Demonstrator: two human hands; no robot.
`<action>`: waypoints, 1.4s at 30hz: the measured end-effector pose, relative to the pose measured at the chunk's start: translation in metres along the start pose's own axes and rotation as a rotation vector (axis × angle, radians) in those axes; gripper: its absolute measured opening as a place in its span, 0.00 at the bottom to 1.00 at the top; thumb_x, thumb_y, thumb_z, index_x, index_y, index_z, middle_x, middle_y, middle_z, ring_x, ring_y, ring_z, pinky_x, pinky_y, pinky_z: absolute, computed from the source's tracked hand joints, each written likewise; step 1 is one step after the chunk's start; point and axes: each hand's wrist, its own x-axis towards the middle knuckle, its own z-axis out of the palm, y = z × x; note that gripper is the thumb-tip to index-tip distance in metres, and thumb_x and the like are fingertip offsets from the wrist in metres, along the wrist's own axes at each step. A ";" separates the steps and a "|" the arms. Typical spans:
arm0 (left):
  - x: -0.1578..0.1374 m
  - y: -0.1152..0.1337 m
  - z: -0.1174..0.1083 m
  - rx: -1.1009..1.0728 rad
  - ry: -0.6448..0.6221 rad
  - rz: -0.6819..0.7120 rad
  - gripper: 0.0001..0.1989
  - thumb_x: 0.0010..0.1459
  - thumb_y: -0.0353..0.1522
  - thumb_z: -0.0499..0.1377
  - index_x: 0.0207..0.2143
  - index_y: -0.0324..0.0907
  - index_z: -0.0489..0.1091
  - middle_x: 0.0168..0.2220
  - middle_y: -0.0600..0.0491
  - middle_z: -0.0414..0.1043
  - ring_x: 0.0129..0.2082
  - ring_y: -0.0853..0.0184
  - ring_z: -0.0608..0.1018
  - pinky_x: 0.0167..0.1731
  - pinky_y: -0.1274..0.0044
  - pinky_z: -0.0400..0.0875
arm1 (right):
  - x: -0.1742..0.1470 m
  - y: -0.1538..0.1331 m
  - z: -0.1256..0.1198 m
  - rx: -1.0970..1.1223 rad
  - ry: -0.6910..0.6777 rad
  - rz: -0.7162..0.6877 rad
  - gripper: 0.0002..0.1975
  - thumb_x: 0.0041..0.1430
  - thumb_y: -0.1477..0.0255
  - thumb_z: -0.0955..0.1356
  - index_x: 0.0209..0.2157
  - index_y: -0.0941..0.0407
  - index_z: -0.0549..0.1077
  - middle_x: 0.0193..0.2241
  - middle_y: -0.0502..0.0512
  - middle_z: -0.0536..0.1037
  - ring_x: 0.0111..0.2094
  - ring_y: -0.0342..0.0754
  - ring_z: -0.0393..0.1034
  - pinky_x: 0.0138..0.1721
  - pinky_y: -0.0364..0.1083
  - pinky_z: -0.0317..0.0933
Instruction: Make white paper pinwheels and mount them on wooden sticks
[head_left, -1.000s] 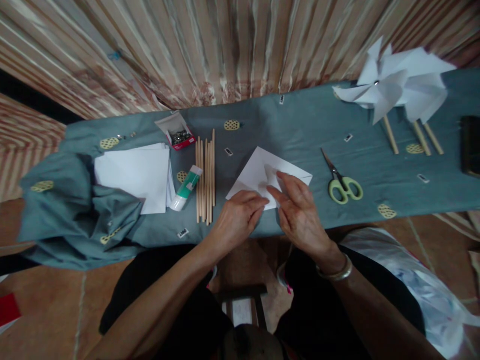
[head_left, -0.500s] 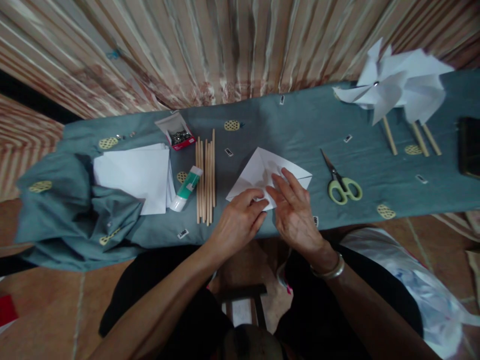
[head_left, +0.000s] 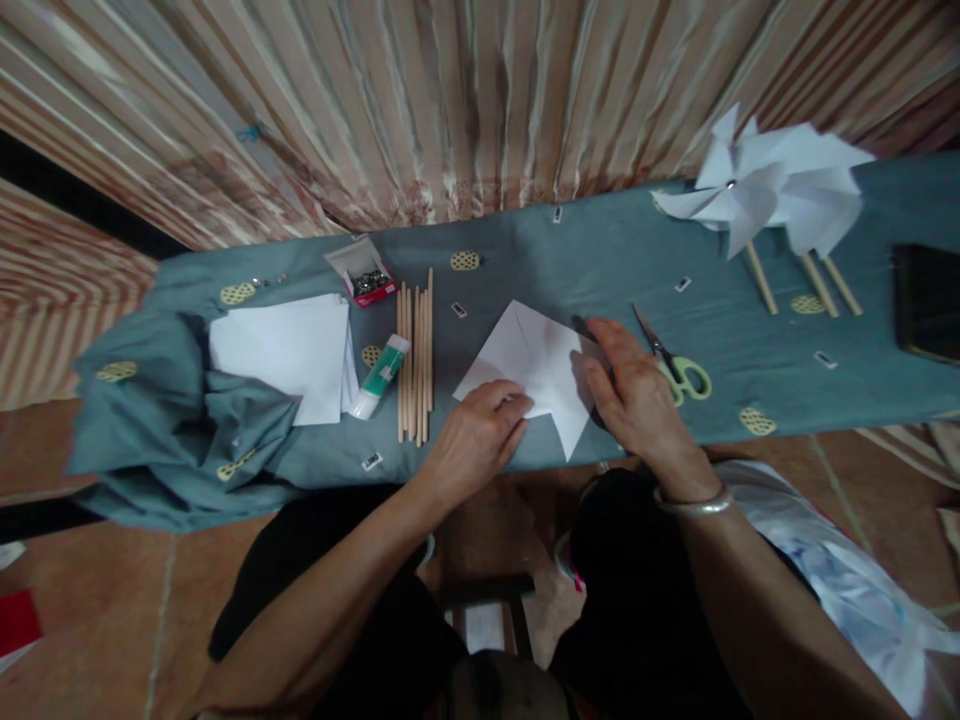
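Observation:
A white sheet of paper (head_left: 517, 345), cut and creased, lies turned like a diamond on the cloth. One pointed flap of it hangs toward the table's front edge. My left hand (head_left: 480, 435) has its curled fingers closed on the paper's lower left part. At the paper's right corner is my right hand (head_left: 634, 385), fingers stretched and thumb apart, holding nothing. Just beyond it lie scissors (head_left: 679, 372) with green handles, partly covered by that hand.
Left of the paper are several wooden sticks (head_left: 416, 365), a glue stick (head_left: 381, 375), an open box of pins (head_left: 367, 280) and a stack of white paper (head_left: 285, 350). Paper pinwheels (head_left: 757, 185) on sticks lie at the right, near a dark object (head_left: 926, 300). A curtain (head_left: 450, 100) hangs behind.
My right hand has moved right, off the paper's middle to its right corner. A pointed flap now lies out toward me. My left hand stays on the paper. The view has shifted slightly.

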 end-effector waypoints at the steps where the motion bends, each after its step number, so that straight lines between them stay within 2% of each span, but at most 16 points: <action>1: 0.000 0.000 -0.001 0.005 0.001 0.010 0.09 0.63 0.28 0.54 0.43 0.36 0.71 0.44 0.45 0.72 0.43 0.64 0.76 0.44 0.71 0.75 | 0.003 0.001 -0.001 -0.015 -0.002 0.000 0.23 0.65 0.66 0.60 0.59 0.59 0.66 0.57 0.65 0.71 0.60 0.60 0.62 0.60 0.62 0.56; 5: 0.002 -0.005 -0.009 0.064 0.005 0.064 0.09 0.62 0.27 0.54 0.43 0.37 0.71 0.45 0.44 0.73 0.44 0.62 0.76 0.44 0.69 0.75 | 0.004 0.004 -0.008 -0.018 -0.005 0.080 0.22 0.62 0.63 0.64 0.55 0.58 0.70 0.46 0.63 0.79 0.45 0.58 0.75 0.50 0.58 0.66; 8: 0.003 -0.011 -0.015 0.110 0.018 0.084 0.09 0.61 0.25 0.54 0.42 0.37 0.72 0.46 0.45 0.73 0.45 0.61 0.75 0.45 0.67 0.74 | -0.002 0.009 -0.014 0.088 -0.046 0.210 0.22 0.59 0.64 0.66 0.54 0.57 0.71 0.38 0.58 0.81 0.36 0.53 0.77 0.42 0.54 0.70; 17: 0.007 -0.023 -0.021 0.162 0.034 0.095 0.12 0.59 0.22 0.54 0.41 0.38 0.74 0.50 0.44 0.72 0.48 0.59 0.73 0.47 0.64 0.72 | -0.016 0.011 -0.022 0.434 -0.043 0.418 0.23 0.48 0.63 0.73 0.46 0.55 0.75 0.29 0.53 0.80 0.30 0.48 0.73 0.35 0.50 0.69; 22: 0.005 -0.016 -0.023 0.147 0.073 0.102 0.14 0.59 0.21 0.53 0.44 0.38 0.72 0.53 0.44 0.70 0.50 0.59 0.71 0.50 0.63 0.70 | -0.025 0.010 -0.024 0.455 -0.052 0.508 0.24 0.46 0.61 0.74 0.45 0.56 0.75 0.27 0.52 0.79 0.27 0.48 0.73 0.31 0.48 0.68; 24: 0.003 -0.008 -0.022 0.124 0.094 0.119 0.12 0.60 0.24 0.54 0.46 0.38 0.71 0.53 0.44 0.70 0.51 0.59 0.71 0.51 0.63 0.69 | -0.028 0.011 -0.025 0.425 -0.051 0.529 0.24 0.46 0.61 0.74 0.45 0.57 0.75 0.28 0.53 0.80 0.28 0.48 0.74 0.30 0.48 0.69; 27: -0.003 0.008 -0.016 0.081 0.053 0.162 0.11 0.61 0.34 0.57 0.45 0.39 0.70 0.48 0.45 0.72 0.48 0.59 0.72 0.48 0.65 0.70 | -0.031 0.009 -0.027 0.297 -0.061 0.522 0.23 0.48 0.61 0.73 0.46 0.57 0.74 0.28 0.54 0.80 0.29 0.50 0.76 0.32 0.49 0.69; 29: -0.006 0.016 -0.011 0.094 -0.044 0.181 0.14 0.61 0.39 0.58 0.44 0.38 0.69 0.47 0.45 0.72 0.47 0.58 0.72 0.45 0.65 0.70 | -0.032 0.005 -0.029 0.151 -0.060 0.483 0.21 0.50 0.61 0.72 0.45 0.56 0.75 0.28 0.53 0.81 0.29 0.51 0.77 0.34 0.50 0.69; 33: -0.007 0.023 -0.002 0.180 -0.147 0.167 0.12 0.61 0.35 0.58 0.43 0.36 0.69 0.43 0.45 0.73 0.43 0.58 0.73 0.41 0.67 0.70 | -0.032 -0.003 -0.034 -0.045 -0.032 0.374 0.15 0.54 0.62 0.70 0.42 0.54 0.77 0.29 0.54 0.82 0.29 0.53 0.78 0.33 0.51 0.69; 37: -0.006 0.023 -0.002 0.224 -0.130 0.192 0.08 0.62 0.32 0.56 0.41 0.37 0.70 0.41 0.47 0.74 0.41 0.60 0.73 0.38 0.70 0.70 | -0.034 -0.003 -0.038 0.025 -0.036 0.262 0.13 0.59 0.64 0.67 0.42 0.53 0.78 0.36 0.55 0.83 0.37 0.54 0.78 0.40 0.53 0.70; 42: -0.008 0.022 -0.003 0.202 -0.059 0.202 0.09 0.66 0.30 0.51 0.40 0.38 0.71 0.37 0.49 0.75 0.37 0.65 0.75 0.36 0.72 0.70 | -0.036 0.003 -0.040 0.296 -0.163 0.182 0.11 0.60 0.68 0.67 0.43 0.49 0.78 0.45 0.53 0.80 0.46 0.53 0.75 0.50 0.54 0.68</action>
